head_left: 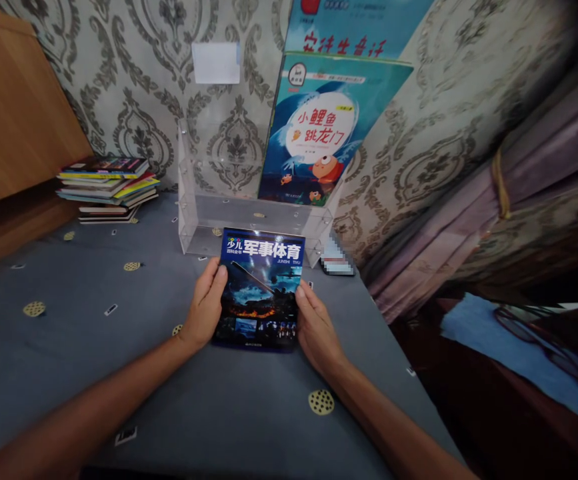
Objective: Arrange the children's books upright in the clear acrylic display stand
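Between my two hands is a dark blue book (261, 293) with white Chinese lettering and a picture of a gun barrel over flames, its cover facing me. My left hand (206, 307) grips its left edge, thumb on the front. On the opposite edge, my right hand (317, 325) holds it the same way. Just behind the book stands a clear tiered acrylic rack (233, 208). A teal picture book (321, 133) with an orange fish leans upright in the rack's right side, and another blue book (353, 27) rises behind it.
A stack of books (111, 187) lies at the back left beside a wooden panel (23, 107). Right of the rack is a phone-like item (337, 260), partly pixelated. A tied curtain (449, 227) hangs at the right, near glasses (543, 347) on a blue cloth (489, 333).
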The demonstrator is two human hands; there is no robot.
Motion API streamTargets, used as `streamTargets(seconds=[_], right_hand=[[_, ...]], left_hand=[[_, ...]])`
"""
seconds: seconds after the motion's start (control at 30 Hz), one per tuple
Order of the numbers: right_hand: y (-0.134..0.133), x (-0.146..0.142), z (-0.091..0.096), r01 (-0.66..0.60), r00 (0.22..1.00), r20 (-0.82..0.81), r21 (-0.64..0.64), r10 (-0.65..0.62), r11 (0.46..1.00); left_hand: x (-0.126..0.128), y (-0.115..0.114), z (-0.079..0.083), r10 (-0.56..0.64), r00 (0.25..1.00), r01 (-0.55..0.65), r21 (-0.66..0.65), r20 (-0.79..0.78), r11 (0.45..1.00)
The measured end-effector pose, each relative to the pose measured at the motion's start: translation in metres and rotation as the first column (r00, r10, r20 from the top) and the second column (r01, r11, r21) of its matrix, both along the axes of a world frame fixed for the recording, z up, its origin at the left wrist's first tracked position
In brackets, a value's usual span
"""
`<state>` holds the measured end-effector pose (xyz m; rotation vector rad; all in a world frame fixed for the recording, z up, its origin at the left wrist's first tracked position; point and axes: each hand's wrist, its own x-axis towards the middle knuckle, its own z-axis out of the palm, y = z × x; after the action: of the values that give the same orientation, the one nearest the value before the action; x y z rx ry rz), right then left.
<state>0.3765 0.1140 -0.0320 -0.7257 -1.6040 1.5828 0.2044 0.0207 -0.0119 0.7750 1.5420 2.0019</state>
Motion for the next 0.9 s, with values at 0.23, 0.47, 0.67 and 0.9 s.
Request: streamTargets(seconds=[0.23,0.47,0.67,0.9], right_hand=[[-0.003,0.0,0.01,-0.012,0.998,-0.07,-0.045,0.009,0.999],[-0.005,0.003,0.011,0.084,0.996,-0.005,0.002,-0.084,0.996],[-0.003,0.0,0.006,-0.003,0.994,-0.109,-0.132,-0.011,0.991],[-0.006,-0.003,0.014,-0.131,0.964,-0.26,-0.283,0.056,0.95]], left_hand=[[-0.002,0.002,-0.005,0.042,0.998,-0.042,-0.007,0.05,0.999],[0.0,0.001,-0.006,0.127,0.978,-0.108,-0.12,0.167,0.987],[0.0,0.005,-0.006,0.12,0.972,-0.097,-0.126,0.199,0.987],[0.002,0.007,-0.001,-0.011,0.993,0.014,-0.031,0.116,0.999]])
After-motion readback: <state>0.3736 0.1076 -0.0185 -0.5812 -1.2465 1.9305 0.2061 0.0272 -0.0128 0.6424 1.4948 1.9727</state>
